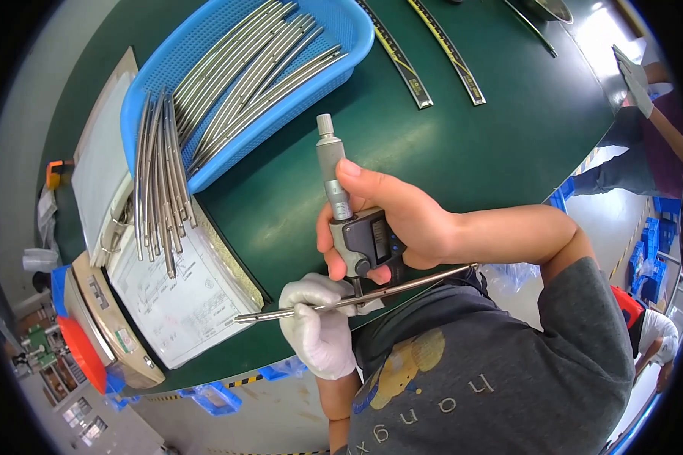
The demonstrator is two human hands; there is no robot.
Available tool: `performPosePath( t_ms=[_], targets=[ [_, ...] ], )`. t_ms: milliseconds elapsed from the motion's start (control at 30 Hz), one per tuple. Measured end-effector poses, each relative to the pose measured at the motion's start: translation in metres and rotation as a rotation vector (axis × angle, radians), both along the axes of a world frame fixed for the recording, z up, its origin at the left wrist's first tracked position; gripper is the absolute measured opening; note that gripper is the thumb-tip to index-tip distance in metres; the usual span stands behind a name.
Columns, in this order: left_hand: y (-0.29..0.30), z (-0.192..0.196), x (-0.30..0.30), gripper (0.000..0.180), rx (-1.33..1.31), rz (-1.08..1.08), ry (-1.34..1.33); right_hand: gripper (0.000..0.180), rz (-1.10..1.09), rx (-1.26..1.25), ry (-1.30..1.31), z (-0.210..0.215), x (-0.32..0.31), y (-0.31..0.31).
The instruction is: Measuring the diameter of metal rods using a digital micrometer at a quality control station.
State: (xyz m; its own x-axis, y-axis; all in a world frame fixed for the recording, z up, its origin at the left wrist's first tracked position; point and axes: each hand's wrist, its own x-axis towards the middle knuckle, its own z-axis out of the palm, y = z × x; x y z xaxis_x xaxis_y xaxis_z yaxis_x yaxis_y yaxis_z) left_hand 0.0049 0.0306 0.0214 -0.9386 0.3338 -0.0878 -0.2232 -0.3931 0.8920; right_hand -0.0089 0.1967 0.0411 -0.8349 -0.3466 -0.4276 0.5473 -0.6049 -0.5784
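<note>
Dark grey shirt (501,364), printed front, worn by the person; nearest item.

Left hand (315,326), white-gloved: grip clamped on one slim metal rod (425,280), near its left end. Rod lies slantwise in front of the shirt, left end lower, right end near the right forearm.

Right hand (410,220), bare: grip clamped around a digital micrometer (338,201), grey and black, small display, thimble pointing up and away. Its lower end is at the rod; whether its measuring faces touch the rod cannot be told.

Surface (508,152), dark green, beneath both hands.

Printed sheets (178,303), left of the gloved hand, on the surface.

Beige device (118,326), left of the sheets.

Bundle of metal rods (159,189), crossing the basket's lower-left edge, near ends above the sheets.

Blue basket (273,130), perforated, upper left, holding many further rods (239,68).

Two black-and-yellow strips (454,57), side by side, right of the basket.

Co-worker's gloved hand (636,82), far right, at the edge of the surface.

Blue bins (649,250), beyond, at floor level.
</note>
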Motion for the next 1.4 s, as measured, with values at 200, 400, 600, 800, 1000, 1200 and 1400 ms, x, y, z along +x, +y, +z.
performPosePath(
  t_ms=[200, 400, 600, 800, 1000, 1200, 1400],
  targets=[
    [-0.007, 0.008, -0.006, 0.038, -0.089, 0.177, -0.106, 0.066, 0.028, 0.050, 0.064, -0.001, 0.003, 0.000],
    [-0.001, 0.004, -0.001, 0.034, 0.111, 0.089, -0.130, 0.068, 0.020, -0.001, 0.010, 0.002, 0.002, 0.001],
    [0.000, 0.000, 0.004, 0.035, 0.094, -0.008, -0.172, 0.069, 0.000, -0.116, -0.053, -0.001, 0.000, 0.001],
    [0.000, 0.004, 0.004, 0.038, 0.051, 0.015, -0.198, 0.065, 0.004, -0.006, -0.023, 0.002, -0.002, -0.002],
    [-0.010, 0.004, -0.005, 0.039, 0.043, 0.074, -0.215, 0.062, 0.008, -0.062, 0.042, -0.007, 0.005, 0.001],
    [-0.011, 0.006, 0.000, 0.029, 0.071, -0.030, -0.248, 0.063, 0.016, -0.122, 0.025, -0.012, 0.001, -0.007],
    [0.006, 0.015, 0.008, 0.030, -0.078, 0.017, -0.310, 0.060, 0.049, -0.148, -0.025, -0.008, 0.000, -0.003]
  ],
)
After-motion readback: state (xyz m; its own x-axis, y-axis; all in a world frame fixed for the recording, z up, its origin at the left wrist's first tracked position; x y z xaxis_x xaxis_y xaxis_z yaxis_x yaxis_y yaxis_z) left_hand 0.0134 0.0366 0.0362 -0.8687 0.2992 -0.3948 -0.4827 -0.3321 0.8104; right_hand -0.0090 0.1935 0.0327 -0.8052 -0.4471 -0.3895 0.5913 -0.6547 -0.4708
